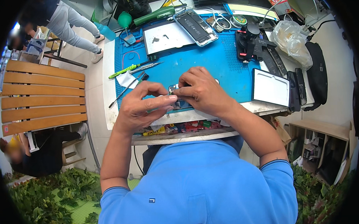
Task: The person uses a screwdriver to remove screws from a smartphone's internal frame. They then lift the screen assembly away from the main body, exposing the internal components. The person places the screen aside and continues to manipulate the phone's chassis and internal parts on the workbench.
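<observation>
Near the front edge of the blue work mat (226, 80), a phone part with a pale rim (183, 104), seemingly a screen assembly, lies mostly covered by my hands. My left hand (144, 104) comes in from its left side, with thumb and index fingertips drawn together at the part's edge. Over the top of it bends my right hand (204, 91), its fingers curled down and meeting the left fingertips. Whatever small thing is between the fingertips is hidden. At the back of the mat lies an opened phone (195, 27) with its black battery and inner board exposed.
Left of my hands lie a green-handled tool (124, 71), tweezers (148, 66) and a thin screwdriver (125, 91). A white tray with small dark parts (173, 40) sits behind. On the right are a black clamp stand (247, 42), a white-lined box (270, 87) and a plastic bag (291, 41).
</observation>
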Tool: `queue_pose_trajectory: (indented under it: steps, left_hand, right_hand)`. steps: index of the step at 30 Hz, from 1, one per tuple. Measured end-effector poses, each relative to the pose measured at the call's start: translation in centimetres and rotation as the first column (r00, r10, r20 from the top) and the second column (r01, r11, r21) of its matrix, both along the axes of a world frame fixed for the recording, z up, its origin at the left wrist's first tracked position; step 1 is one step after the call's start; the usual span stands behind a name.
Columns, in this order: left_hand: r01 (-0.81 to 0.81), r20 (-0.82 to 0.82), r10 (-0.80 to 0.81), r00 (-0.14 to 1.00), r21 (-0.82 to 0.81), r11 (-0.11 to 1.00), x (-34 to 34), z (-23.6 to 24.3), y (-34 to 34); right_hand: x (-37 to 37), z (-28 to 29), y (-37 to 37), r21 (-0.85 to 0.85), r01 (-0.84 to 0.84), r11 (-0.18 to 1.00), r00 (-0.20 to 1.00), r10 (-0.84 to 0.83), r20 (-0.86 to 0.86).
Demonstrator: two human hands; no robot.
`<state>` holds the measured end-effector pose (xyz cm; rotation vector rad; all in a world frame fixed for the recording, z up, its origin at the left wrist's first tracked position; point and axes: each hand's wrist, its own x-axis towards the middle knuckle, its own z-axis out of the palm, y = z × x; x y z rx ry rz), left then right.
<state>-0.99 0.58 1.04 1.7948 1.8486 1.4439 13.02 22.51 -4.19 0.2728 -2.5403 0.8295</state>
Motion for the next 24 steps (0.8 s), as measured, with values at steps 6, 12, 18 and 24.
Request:
queue_pose_trajectory:
  steps: [6, 12, 18, 24]
  left_hand:
    - [0.018, 0.047, -0.017, 0.999, -0.020, 1.000, -0.60, -0.30, 0.08]
    - [-0.044, -0.035, 0.044, 0.998, 0.000, 0.999, -1.00, -0.60, -0.22]
    - [-0.068, -0.006, 0.068, 0.998, 0.010, 0.998, -0.51, -0.34, 0.15]
    - [0.035, 0.009, -0.035, 0.999, -0.001, 0.999, -0.76, -0.57, 0.11]
  right_hand:
    - [0.09, -0.15, -0.06, 0.015, 0.013, 1.000, 1.000, -0.013, 0.015]
    - [0.03, 0.00, 0.04, 0.025, 0.001, 1.000, 1.000, -0.001, 0.015]
    - [0.10, 0.13, -0.01, 0.012, 0.002, 1.000, 0.999, -0.003, 0.040]
    - [0.08, -0.08, -0.06, -0.005, 0.008, 1.000, 1.000, -0.008, 0.009]
